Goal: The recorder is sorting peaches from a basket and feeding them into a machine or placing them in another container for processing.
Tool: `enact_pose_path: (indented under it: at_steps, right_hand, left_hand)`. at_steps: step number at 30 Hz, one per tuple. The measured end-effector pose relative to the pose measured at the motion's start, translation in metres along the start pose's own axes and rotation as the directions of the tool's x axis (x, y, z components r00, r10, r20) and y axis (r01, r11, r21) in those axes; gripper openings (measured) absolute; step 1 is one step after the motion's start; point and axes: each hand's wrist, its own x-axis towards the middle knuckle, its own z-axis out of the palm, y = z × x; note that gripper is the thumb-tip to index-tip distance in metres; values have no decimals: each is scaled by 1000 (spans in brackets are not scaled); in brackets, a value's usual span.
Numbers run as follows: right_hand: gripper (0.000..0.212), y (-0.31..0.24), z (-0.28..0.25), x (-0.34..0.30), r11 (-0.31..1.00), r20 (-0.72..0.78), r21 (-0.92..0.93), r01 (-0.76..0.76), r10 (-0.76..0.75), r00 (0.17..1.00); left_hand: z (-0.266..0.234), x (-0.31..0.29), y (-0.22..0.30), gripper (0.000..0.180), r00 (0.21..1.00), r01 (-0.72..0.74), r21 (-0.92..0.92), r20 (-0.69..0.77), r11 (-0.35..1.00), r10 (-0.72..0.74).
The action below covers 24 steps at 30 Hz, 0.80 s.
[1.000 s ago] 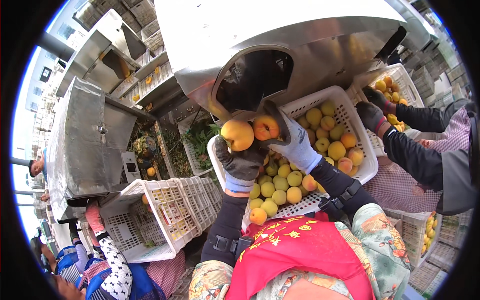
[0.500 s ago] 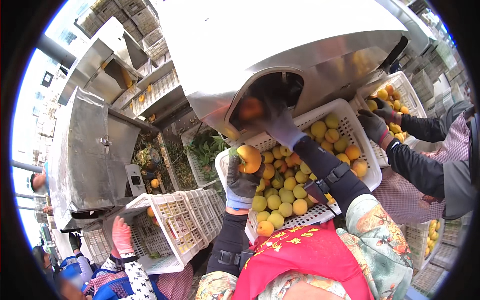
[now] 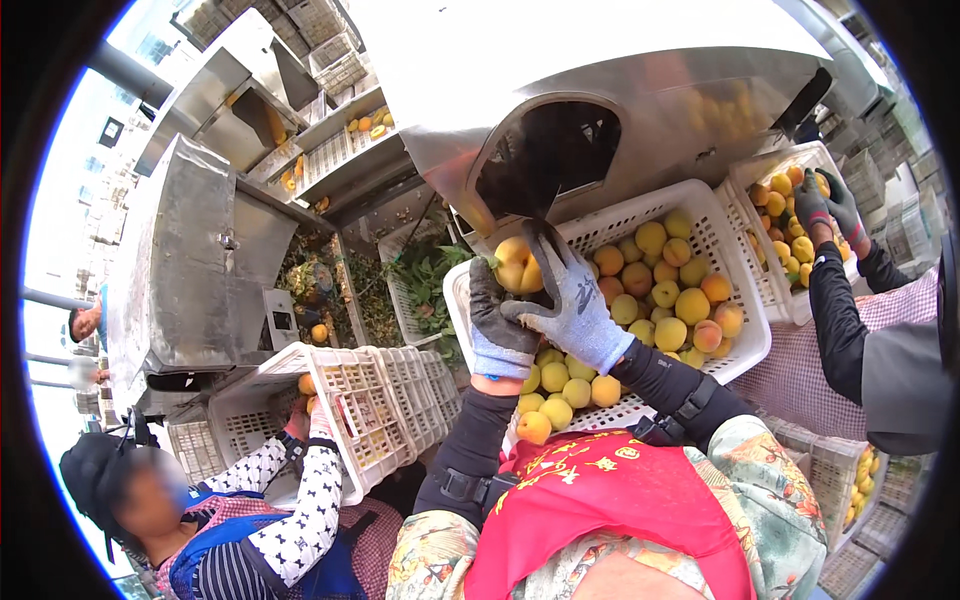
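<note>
Both my hands wear grey-and-dark work gloves and meet over the near-left part of a white plastic crate [image 3: 752, 300]. A large orange-yellow peach [image 3: 517, 265] is held between them. My left hand [image 3: 500, 330] grips it from the left and below, and my right hand [image 3: 580, 310] closes on its right side, with fingertips partly hidden behind the fruit. Beneath, several yellow and orange peaches [image 3: 670, 335] fill the crate. Just beyond my hands is the dark opening [image 3: 550, 155] in a metal machine.
Ahead stands the metal machine housing [image 3: 680, 130]. A co-worker at right has gloved hands [image 3: 828, 205] over another peach crate [image 3: 830, 165]. A person at left reaches into a tilted white crate [image 3: 350, 430]. Green leaves [image 3: 430, 265] lie in a bin left of my crate.
My right hand has come back out of the machine opening and onto the peach in my left hand. The left co-worker's hands have moved into the tilted crate.
</note>
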Motion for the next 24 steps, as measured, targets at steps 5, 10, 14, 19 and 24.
enact_pose_path:
  at_steps: [5, 10, 14, 19, 24]
  right_hand:
    - [97, 8, -18, 12, 997, 35, -64, 48, -46, 998]
    - [97, 10, -16, 24, 1000, -36, -5, -25, 25, 999]
    - [96, 33, -15, 48, 998, -94, -54, 9, -14, 995]
    - [95, 59, -2, 83, 982, -99, -175, 67, -85, 991]
    - [74, 92, -1, 131, 859, -199, -432, 273, -387, 900]
  left_hand:
    - [-10, 8, 2, 44, 969, 209, -69, 152, 975, -197]
    - [13, 14, -7, 47, 999, 45, 8, 13, 999, -45]
    - [-19, 18, -2, 46, 998, -59, 137, -8, 989, 61]
    - [-113, 26, 1, 33, 917, 121, 638, -365, 761, 160]
    - [-125, 54, -28, 62, 970, 211, 608, -224, -765, 89]
